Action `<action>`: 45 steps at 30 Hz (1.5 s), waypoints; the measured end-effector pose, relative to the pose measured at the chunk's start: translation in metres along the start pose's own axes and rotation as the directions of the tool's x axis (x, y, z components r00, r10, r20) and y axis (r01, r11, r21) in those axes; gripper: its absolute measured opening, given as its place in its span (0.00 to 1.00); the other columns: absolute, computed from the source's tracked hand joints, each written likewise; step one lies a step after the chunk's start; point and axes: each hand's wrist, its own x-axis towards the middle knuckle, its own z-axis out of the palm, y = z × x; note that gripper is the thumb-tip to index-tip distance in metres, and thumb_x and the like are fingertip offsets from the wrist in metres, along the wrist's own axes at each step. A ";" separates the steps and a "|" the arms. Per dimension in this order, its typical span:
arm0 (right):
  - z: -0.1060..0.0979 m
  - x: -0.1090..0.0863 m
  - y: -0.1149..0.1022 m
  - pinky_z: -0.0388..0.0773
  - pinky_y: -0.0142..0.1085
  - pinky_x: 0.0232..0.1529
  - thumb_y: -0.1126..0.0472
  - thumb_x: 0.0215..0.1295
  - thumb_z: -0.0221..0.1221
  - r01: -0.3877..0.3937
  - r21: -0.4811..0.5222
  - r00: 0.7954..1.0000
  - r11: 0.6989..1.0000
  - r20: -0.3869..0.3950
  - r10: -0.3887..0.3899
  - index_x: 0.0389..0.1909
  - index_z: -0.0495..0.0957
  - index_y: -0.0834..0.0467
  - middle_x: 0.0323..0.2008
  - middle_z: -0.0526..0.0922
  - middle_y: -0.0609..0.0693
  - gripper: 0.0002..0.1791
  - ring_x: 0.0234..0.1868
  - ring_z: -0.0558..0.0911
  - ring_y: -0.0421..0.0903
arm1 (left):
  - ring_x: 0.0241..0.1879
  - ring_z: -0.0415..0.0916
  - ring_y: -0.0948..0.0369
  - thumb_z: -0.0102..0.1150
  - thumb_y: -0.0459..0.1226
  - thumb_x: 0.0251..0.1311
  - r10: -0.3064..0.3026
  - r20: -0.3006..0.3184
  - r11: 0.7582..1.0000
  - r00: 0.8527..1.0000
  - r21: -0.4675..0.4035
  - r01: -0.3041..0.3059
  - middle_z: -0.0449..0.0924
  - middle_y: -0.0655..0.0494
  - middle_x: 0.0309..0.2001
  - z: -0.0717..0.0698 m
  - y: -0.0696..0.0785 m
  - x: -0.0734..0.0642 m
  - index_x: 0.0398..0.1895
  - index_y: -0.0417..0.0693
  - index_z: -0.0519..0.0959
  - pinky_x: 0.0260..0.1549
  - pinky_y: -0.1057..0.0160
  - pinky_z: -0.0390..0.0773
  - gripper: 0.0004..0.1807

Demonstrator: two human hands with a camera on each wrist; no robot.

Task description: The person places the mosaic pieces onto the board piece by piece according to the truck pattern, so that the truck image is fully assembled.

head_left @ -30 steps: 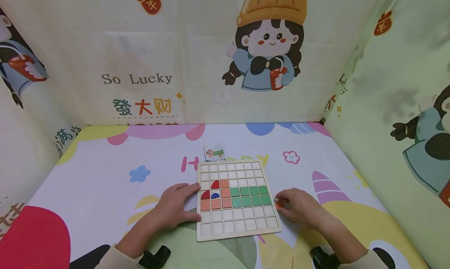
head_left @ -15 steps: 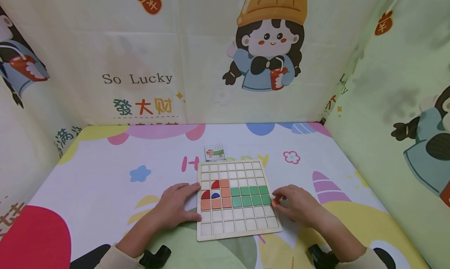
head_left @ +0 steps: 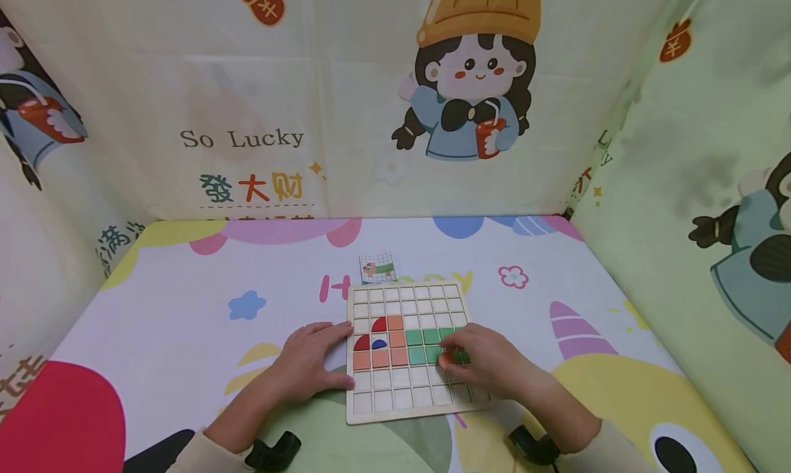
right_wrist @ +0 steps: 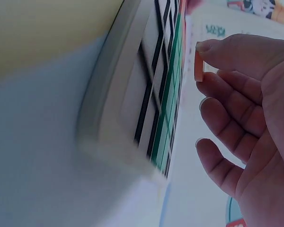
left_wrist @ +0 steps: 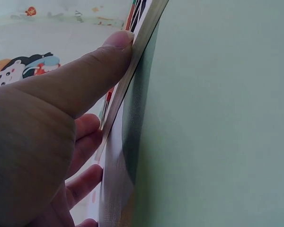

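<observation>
A wooden grid board [head_left: 420,412] lies on the table with square cells. Several green tiles [head_left: 417,355], orange tiles [head_left: 380,358], red quarter-round pieces [head_left: 361,342] and a blue half-round piece [head_left: 379,344] fill part of it. My left hand [head_left: 307,363] rests along the board's left edge, thumb and fingertips touching the rim, as the left wrist view also shows. Over the board's right part, my right hand [head_left: 488,363] pinches a small orange tile [right_wrist: 199,62] between thumb and index finger. That hand covers some of the green tiles in the head view.
Behind the board stands a small card [head_left: 377,268] printed with a coloured grid picture. A patterned cloth [head_left: 185,308] covers the table, and printed curtains [head_left: 358,102] enclose the back and sides. Black wrist devices [head_left: 274,452] sit near both sleeves.
My right hand has moved left from beside the board's right edge to over its green tiles, carrying the orange tile. The left hand and the board have stayed in place.
</observation>
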 end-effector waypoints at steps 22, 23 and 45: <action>0.022 0.043 -0.048 0.76 0.33 0.45 0.54 0.65 0.66 0.134 -0.032 0.983 0.990 0.128 -0.129 0.45 0.86 0.54 0.35 0.83 0.39 0.12 0.38 0.76 0.38 | 0.67 0.62 0.45 0.78 0.57 0.43 -0.005 0.001 1.000 1.000 -0.001 0.005 0.73 0.54 0.66 -0.001 0.001 -0.001 0.69 0.50 0.73 0.64 0.36 0.59 0.48; 0.024 0.044 -0.049 0.76 0.33 0.46 0.53 0.66 0.66 0.136 -0.031 0.983 0.990 0.129 -0.131 0.45 0.86 0.54 0.36 0.84 0.39 0.12 0.38 0.77 0.38 | 0.67 0.62 0.45 0.78 0.57 0.43 -0.005 0.000 1.000 1.000 -0.003 0.005 0.73 0.54 0.66 -0.001 0.001 -0.001 0.69 0.50 0.73 0.64 0.36 0.59 0.48; 0.039 0.054 -0.055 0.74 0.28 0.41 0.53 0.66 0.65 0.195 -0.044 0.972 0.980 0.146 -0.187 0.42 0.85 0.52 0.31 0.81 0.37 0.08 0.35 0.76 0.35 | 0.67 0.62 0.45 0.78 0.58 0.42 0.001 0.004 1.000 1.000 -0.011 -0.001 0.73 0.54 0.66 -0.002 0.000 0.000 0.68 0.50 0.74 0.64 0.36 0.58 0.48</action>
